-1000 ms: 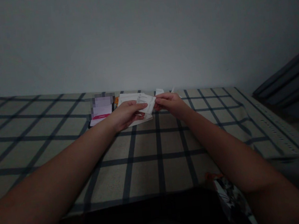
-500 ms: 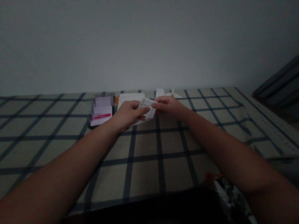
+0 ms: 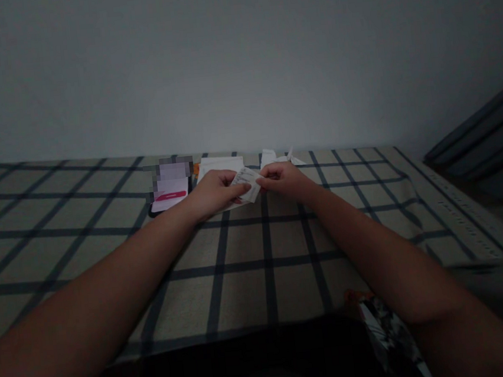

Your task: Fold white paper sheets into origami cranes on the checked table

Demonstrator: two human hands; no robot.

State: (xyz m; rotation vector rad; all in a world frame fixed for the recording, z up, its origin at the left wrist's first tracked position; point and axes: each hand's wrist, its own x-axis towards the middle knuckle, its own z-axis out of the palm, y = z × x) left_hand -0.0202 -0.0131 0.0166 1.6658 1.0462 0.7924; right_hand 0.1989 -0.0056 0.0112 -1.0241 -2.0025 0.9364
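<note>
Between my two hands is a small folded piece of white paper [image 3: 251, 184] with dark print or lines on it. My left hand [image 3: 219, 188] is closed on its left side, thumb lying across the front. At its right edge my right hand [image 3: 282, 177] pinches the paper between thumb and finger. Beneath and behind my left hand lies a larger white sheet or pad [image 3: 222, 163], partly covered. Just behind my right hand rest crumpled or folded white paper pieces [image 3: 270, 156]. The fine print is too dark to read.
A phone [image 3: 171, 190] with a lit, partly blurred screen lies left of my left hand. Something small and orange [image 3: 196, 169] sits beside it. A checked cloth [image 3: 247, 289] covers the table, which meets a plain wall [image 3: 239, 65]. A patterned item [image 3: 394, 335] is near my lap.
The folded paper has tilted and turned slightly in my hands. My right fingers have shifted a little toward its right edge; phone and other papers are where they were.
</note>
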